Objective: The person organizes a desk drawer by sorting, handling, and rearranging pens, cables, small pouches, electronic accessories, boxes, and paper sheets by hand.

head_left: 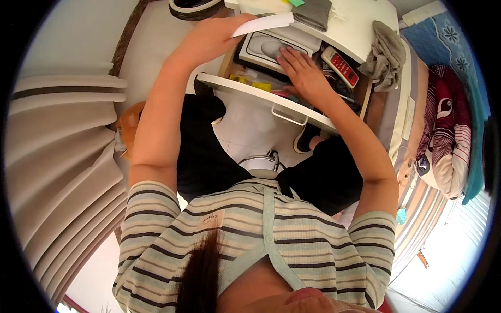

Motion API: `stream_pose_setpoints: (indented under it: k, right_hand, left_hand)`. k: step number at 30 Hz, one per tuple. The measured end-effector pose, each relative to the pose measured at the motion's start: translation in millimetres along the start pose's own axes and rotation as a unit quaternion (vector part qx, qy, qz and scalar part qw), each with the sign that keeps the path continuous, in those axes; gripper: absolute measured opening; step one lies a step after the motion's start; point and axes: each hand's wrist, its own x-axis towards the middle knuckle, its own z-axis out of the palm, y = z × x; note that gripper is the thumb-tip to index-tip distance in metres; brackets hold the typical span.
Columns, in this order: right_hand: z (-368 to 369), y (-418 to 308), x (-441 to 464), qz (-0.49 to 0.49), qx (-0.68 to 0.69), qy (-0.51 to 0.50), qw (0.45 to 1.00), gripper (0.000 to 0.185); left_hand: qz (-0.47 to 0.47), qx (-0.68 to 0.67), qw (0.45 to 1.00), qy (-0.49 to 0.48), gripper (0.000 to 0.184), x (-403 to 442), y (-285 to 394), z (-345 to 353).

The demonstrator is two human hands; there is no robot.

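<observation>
My left hand [222,39] is closed around a thin, flat white object [266,24], seen nearly edge-on above the drawer's left side. I cannot make out its kind. The open white drawer [245,89] lies in front of me. In it, my right hand [303,73] rests with fingers stretched out on a white box [257,48] that has a rounded pale shape on its face. Right of that hand lies a white remote control [340,67] with a red face. Yellow packaging [250,82] shows near the drawer's front, partly covered by other things.
On the white cabinet top [357,28] sit a dark grey folded item [313,14] and a crumpled grey cloth [383,55]. A bed with striped bedding and a maroon patterned plush or cushion [443,125] is at right. A beige curtain [68,156] hangs at left.
</observation>
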Motion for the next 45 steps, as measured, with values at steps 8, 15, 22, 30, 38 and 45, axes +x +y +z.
stream_pose_setpoints:
  k: [8,15,22,30,38,45]
  right_hand:
    - [4,21,-23,0.165,0.146,0.073,0.973,0.066]
    - [11,26,-22,0.164,0.172,0.103,0.966,0.068]
    - [8,44,-32,0.255,0.289,0.092,0.918,0.051]
    - [27,54,-36,0.381,0.540,0.095,0.745,0.033]
    - [7,45,-27,0.423,0.655,0.118,0.615,0.053]
    - [20,56,-33,0.479,0.622,0.147,0.602,0.045]
  left_hand:
    - [0.086,0.018,0.995,0.043,0.037,3,-3,10]
    - [0.092,0.051,0.994,0.003,0.041,10,5,28]
    - [0.133,0.022,0.991,0.006,0.047,26,11,38]
    - [0.172,0.203,0.955,-0.134,0.098,29,13,84]
    - [0.158,0.106,0.975,-0.112,0.090,38,3,87]
    - [0.149,0.099,0.980,-0.086,0.088,38,-6,82]
